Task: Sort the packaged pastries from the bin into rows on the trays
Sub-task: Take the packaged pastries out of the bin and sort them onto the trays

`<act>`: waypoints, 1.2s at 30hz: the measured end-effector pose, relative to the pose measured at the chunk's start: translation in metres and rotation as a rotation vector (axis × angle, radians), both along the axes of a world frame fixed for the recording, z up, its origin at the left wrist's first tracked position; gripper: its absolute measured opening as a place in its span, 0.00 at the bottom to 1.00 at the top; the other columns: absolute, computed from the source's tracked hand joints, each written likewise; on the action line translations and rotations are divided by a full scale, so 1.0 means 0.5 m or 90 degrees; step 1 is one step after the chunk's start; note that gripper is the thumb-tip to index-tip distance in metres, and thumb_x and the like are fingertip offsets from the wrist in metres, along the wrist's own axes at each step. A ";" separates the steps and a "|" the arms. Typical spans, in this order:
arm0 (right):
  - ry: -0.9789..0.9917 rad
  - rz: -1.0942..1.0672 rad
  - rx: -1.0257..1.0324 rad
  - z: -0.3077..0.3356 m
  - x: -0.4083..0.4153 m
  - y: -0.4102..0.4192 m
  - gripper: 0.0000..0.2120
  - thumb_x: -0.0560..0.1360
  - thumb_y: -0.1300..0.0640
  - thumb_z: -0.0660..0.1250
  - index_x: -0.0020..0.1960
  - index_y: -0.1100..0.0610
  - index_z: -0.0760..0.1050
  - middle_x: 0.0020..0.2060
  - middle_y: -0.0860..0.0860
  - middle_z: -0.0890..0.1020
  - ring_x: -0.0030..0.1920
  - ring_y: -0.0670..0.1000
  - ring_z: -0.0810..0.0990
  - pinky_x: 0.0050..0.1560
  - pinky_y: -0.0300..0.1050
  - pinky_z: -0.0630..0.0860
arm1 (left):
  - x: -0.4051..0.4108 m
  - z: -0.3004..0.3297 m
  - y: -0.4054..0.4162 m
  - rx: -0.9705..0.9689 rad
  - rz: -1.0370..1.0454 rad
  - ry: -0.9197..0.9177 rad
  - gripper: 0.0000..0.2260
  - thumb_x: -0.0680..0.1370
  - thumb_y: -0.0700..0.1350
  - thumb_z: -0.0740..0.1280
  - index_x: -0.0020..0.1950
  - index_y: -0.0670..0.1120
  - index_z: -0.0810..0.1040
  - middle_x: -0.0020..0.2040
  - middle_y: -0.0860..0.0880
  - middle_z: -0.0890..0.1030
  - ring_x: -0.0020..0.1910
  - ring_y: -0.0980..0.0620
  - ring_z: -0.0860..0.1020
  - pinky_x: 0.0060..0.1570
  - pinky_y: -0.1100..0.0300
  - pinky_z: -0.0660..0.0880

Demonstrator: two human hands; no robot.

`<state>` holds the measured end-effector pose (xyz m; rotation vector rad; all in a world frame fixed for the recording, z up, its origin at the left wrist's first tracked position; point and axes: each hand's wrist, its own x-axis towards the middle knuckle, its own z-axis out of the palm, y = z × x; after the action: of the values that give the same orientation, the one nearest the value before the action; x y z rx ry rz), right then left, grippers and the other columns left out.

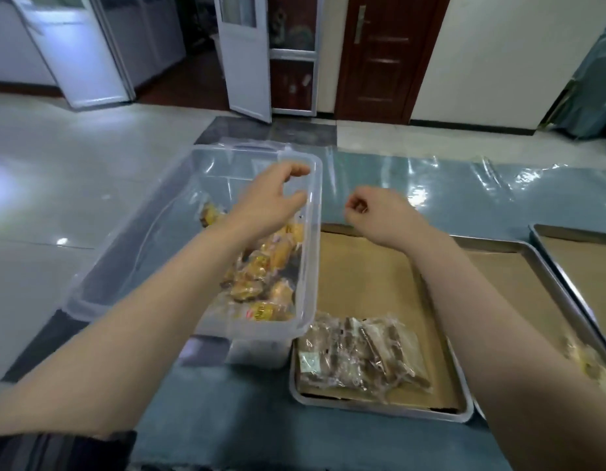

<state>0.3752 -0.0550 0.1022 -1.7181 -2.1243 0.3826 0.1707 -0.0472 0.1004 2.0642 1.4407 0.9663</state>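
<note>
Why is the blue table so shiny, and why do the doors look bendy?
Head view: light glares white off the plastic table cover and the floor; the wide-angle lens tilts the doors; the whole picture is slightly blurry.

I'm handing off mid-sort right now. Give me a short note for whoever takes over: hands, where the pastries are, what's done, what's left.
Left hand: above the clear bin, fingers loosely curled, holding nothing.
Right hand: above the far end of the near tray, fingers curled, nothing visible in it.
Yellow pastries: a pile in the bin.
Brown pastries: one row across the near tray's front end.
A few pale packets lie on the middle tray, partly hidden by the right forearm.
Far-right tray: mostly out of view.
Left: empty the bin, fill further rows.
</note>
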 end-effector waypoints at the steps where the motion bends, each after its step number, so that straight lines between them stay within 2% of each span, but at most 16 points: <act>1: 0.003 0.015 0.001 0.000 -0.031 0.010 0.06 0.78 0.54 0.63 0.50 0.55 0.77 0.41 0.46 0.77 0.43 0.48 0.74 0.39 0.41 0.66 | -0.037 -0.002 0.010 -0.001 0.014 0.013 0.17 0.80 0.45 0.64 0.69 0.50 0.71 0.67 0.54 0.73 0.64 0.58 0.70 0.64 0.62 0.65; 6: -0.005 0.083 -0.032 -0.022 -0.165 0.058 0.05 0.77 0.54 0.62 0.47 0.53 0.76 0.42 0.48 0.79 0.45 0.50 0.77 0.43 0.42 0.70 | -0.189 -0.025 0.058 -0.047 0.078 0.084 0.17 0.79 0.44 0.64 0.68 0.48 0.72 0.67 0.52 0.73 0.66 0.53 0.70 0.61 0.61 0.65; 11: -0.062 0.120 -0.129 -0.063 -0.261 0.107 0.05 0.78 0.53 0.63 0.46 0.53 0.75 0.45 0.51 0.79 0.46 0.52 0.77 0.41 0.43 0.68 | -0.282 -0.085 0.108 -0.136 0.095 0.200 0.18 0.79 0.45 0.65 0.69 0.47 0.72 0.69 0.48 0.72 0.67 0.48 0.71 0.65 0.54 0.67; 14: -0.163 0.157 -0.217 -0.091 -0.311 0.131 0.07 0.77 0.51 0.63 0.49 0.54 0.75 0.46 0.52 0.77 0.48 0.55 0.76 0.45 0.45 0.72 | -0.312 -0.129 0.134 -0.220 0.078 0.267 0.15 0.77 0.46 0.66 0.63 0.46 0.76 0.64 0.46 0.77 0.63 0.45 0.75 0.63 0.48 0.71; 16: -0.238 0.177 -0.272 -0.114 -0.339 0.143 0.05 0.75 0.51 0.64 0.45 0.52 0.72 0.43 0.50 0.74 0.45 0.54 0.75 0.47 0.47 0.74 | -0.321 -0.158 0.143 -0.290 0.033 0.303 0.11 0.76 0.45 0.67 0.58 0.46 0.78 0.58 0.46 0.79 0.58 0.44 0.77 0.60 0.48 0.73; 18: -0.299 0.183 -0.326 -0.128 -0.360 0.145 0.05 0.74 0.50 0.64 0.42 0.50 0.71 0.42 0.50 0.74 0.42 0.54 0.74 0.44 0.49 0.74 | -0.323 -0.181 0.148 -0.344 0.004 0.342 0.13 0.76 0.45 0.67 0.61 0.47 0.76 0.58 0.48 0.77 0.59 0.46 0.75 0.61 0.50 0.71; 19: -0.321 0.199 -0.349 -0.132 -0.370 0.145 0.04 0.76 0.51 0.64 0.48 0.51 0.74 0.46 0.51 0.75 0.44 0.53 0.74 0.46 0.49 0.74 | -0.324 -0.192 0.154 -0.358 -0.002 0.362 0.15 0.77 0.46 0.67 0.63 0.46 0.76 0.59 0.48 0.76 0.59 0.46 0.74 0.61 0.50 0.71; 21: -0.343 0.204 -0.385 -0.132 -0.386 0.144 0.17 0.79 0.53 0.63 0.66 0.55 0.72 0.57 0.53 0.76 0.51 0.53 0.75 0.53 0.48 0.76 | -0.327 -0.208 0.168 -0.378 -0.004 0.389 0.17 0.77 0.47 0.67 0.65 0.45 0.74 0.63 0.46 0.76 0.60 0.46 0.74 0.61 0.51 0.72; 22: -0.344 0.200 -0.390 -0.137 -0.393 0.148 0.20 0.79 0.54 0.63 0.69 0.58 0.70 0.59 0.54 0.76 0.53 0.54 0.75 0.55 0.48 0.76 | -0.328 -0.215 0.174 -0.386 -0.004 0.403 0.18 0.78 0.47 0.67 0.66 0.45 0.74 0.64 0.45 0.75 0.61 0.45 0.74 0.61 0.51 0.71; 24: -0.341 0.204 -0.379 -0.155 -0.413 0.155 0.17 0.79 0.56 0.63 0.66 0.60 0.72 0.51 0.53 0.77 0.48 0.53 0.77 0.50 0.46 0.77 | -0.333 -0.228 0.181 -0.406 -0.010 0.449 0.18 0.78 0.47 0.66 0.68 0.44 0.72 0.65 0.44 0.75 0.62 0.44 0.74 0.62 0.51 0.71; 26: -0.353 0.218 -0.370 -0.182 -0.437 0.159 0.12 0.79 0.57 0.62 0.60 0.61 0.76 0.44 0.52 0.77 0.41 0.50 0.77 0.39 0.43 0.75 | -0.336 -0.245 0.183 -0.431 -0.029 0.512 0.16 0.79 0.47 0.66 0.65 0.44 0.74 0.63 0.44 0.77 0.60 0.44 0.75 0.57 0.54 0.72; 29: -0.381 0.289 -0.375 -0.216 -0.474 0.148 0.07 0.79 0.57 0.62 0.52 0.60 0.76 0.41 0.52 0.77 0.37 0.50 0.75 0.31 0.41 0.69 | -0.332 -0.257 0.193 -0.392 -0.024 0.536 0.04 0.78 0.44 0.65 0.48 0.45 0.77 0.52 0.43 0.80 0.45 0.46 0.76 0.43 0.58 0.69; 31: -0.393 0.334 -0.377 -0.238 -0.488 0.137 0.04 0.79 0.57 0.63 0.49 0.57 0.73 0.39 0.52 0.75 0.35 0.49 0.73 0.30 0.41 0.67 | -0.327 -0.247 0.206 -0.325 0.028 0.474 0.06 0.78 0.42 0.63 0.40 0.45 0.73 0.45 0.43 0.79 0.39 0.48 0.73 0.41 0.57 0.68; 33: -0.418 0.359 -0.390 -0.262 -0.492 0.127 0.05 0.79 0.57 0.63 0.46 0.58 0.74 0.39 0.52 0.76 0.36 0.49 0.74 0.31 0.41 0.68 | -0.325 -0.241 0.222 -0.251 0.091 0.403 0.02 0.77 0.40 0.63 0.46 0.44 0.74 0.47 0.43 0.79 0.43 0.47 0.75 0.43 0.56 0.70; 35: -0.428 0.362 -0.416 -0.278 -0.491 0.123 0.07 0.78 0.57 0.63 0.42 0.57 0.73 0.38 0.52 0.76 0.36 0.50 0.75 0.32 0.41 0.70 | -0.326 -0.247 0.237 -0.190 0.155 0.347 0.11 0.77 0.39 0.63 0.59 0.41 0.73 0.57 0.41 0.75 0.53 0.43 0.75 0.49 0.54 0.72; 36: -0.426 0.363 -0.426 -0.282 -0.492 0.124 0.06 0.78 0.57 0.63 0.43 0.57 0.74 0.38 0.52 0.77 0.36 0.51 0.75 0.32 0.42 0.71 | -0.326 -0.250 0.243 -0.166 0.170 0.333 0.16 0.77 0.40 0.63 0.64 0.41 0.70 0.62 0.40 0.72 0.57 0.41 0.73 0.53 0.52 0.72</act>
<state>0.1295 0.0069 -0.0387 -1.6637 -3.2762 0.8464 0.0078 0.0743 -0.0246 2.0436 2.0224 0.2981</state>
